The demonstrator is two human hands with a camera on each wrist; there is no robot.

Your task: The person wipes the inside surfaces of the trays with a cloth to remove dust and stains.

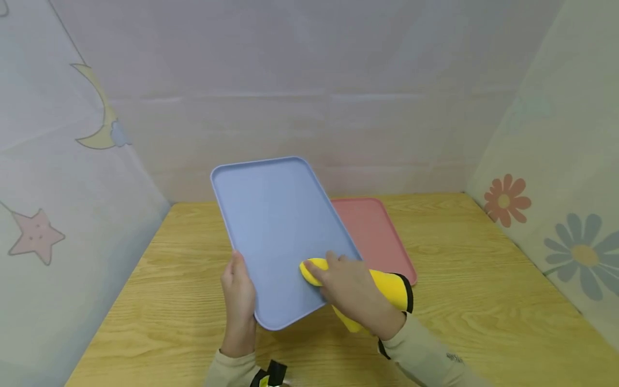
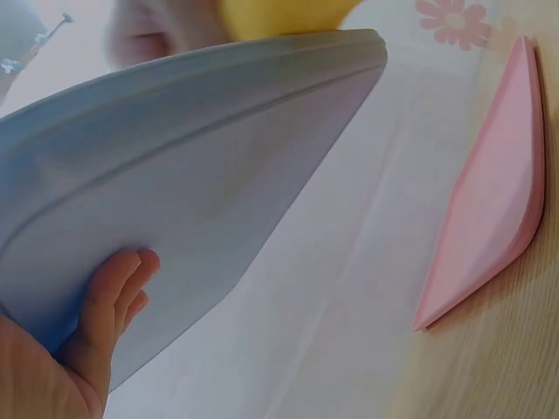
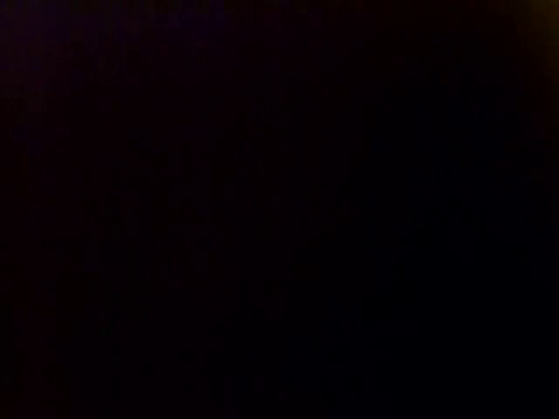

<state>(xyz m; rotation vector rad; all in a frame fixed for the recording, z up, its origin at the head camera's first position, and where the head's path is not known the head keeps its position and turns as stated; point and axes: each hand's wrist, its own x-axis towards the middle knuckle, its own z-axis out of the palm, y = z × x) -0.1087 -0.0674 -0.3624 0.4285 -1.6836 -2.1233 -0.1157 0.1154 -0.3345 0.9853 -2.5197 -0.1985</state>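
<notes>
A blue rectangular tray [image 1: 280,215] is held up at a tilt over the table. My left hand [image 1: 239,303] grips its left long edge near the lower corner; in the left wrist view the fingers [image 2: 112,292] lie against the tray's underside. With my right hand [image 1: 353,293] I hold a yellow cloth with black edging [image 1: 394,287], and a bunched part of it rests on the tray's upper face at the lower right. The rest of the cloth hangs beside and below that wrist. The right wrist view is dark and shows nothing.
A pink tray [image 1: 374,236] lies on the wooden table [image 1: 159,301], behind and to the right of the blue tray, which partly covers it. Pale printed sheets [image 1: 300,129] with moon, star and flower pictures stand at the back and both sides.
</notes>
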